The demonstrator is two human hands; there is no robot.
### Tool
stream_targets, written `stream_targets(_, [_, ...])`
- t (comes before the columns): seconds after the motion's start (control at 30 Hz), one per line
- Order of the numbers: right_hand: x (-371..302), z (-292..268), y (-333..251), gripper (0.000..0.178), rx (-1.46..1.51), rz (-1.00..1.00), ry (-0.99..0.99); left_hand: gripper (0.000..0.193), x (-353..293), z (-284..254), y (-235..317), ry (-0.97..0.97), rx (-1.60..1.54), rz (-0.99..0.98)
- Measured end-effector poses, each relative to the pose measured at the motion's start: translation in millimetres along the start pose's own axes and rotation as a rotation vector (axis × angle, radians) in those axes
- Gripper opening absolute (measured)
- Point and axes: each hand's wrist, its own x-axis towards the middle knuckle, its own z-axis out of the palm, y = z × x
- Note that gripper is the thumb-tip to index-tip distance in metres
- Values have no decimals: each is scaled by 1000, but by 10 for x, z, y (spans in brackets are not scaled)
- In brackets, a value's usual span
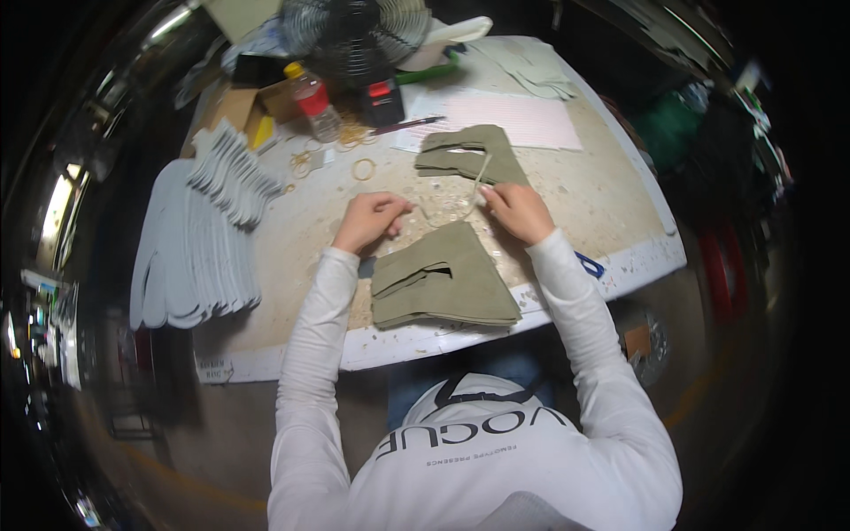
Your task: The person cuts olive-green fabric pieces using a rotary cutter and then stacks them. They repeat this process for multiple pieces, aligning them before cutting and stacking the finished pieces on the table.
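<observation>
Seen from above, two bare hands in white sleeves work over a pale, speckled desk (292,257). A thin, light olive strip (472,208) hangs in a slack curve between them, just beyond a near stack (460,296) of olive fabric pieces with a slot cut through it. The right hand (521,212) has its grip pressed together, thumb against finger, pinching the strip, with one part of it rising toward a far stack (506,164) of similar slotted pieces. The left hand (374,221) has its fingertips drawn together and appears to pinch the strip's other end, though that contact is small and partly hidden. To handle this well, both pinches should sit at the fingertips, light but firm, so the strip neither slips nor twists; the slack is best taken up evenly rather than jerked. Wrists and cuffs should ride above the near stack, since a dragging sleeve could skew its squared edges. A blue tool (589,264) lies close to the right forearm, so that elbow deserves care. Grey fabric pieces (190,252) lie fanned well to the left, leaving working room between.
</observation>
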Motion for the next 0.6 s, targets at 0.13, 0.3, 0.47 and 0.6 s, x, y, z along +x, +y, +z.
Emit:
stream_targets(0.13, [-11, -94, 71, 25, 257, 133, 273, 20, 0, -56, -8, -33, -169, 44])
stream_targets(0.3, [-153, -399, -92, 22, 49, -22, 628, 17, -38, -158, -60, 117, 261, 118])
stream_targets(0.47, [-316, -145, -285, 48, 93, 92, -183, 15, 29, -73, -142, 52, 45, 88])
stream_targets(0.6, [-80, 85, -229, 47, 108, -23, -276, 15, 62, -30, -173, -40, -31, 95])
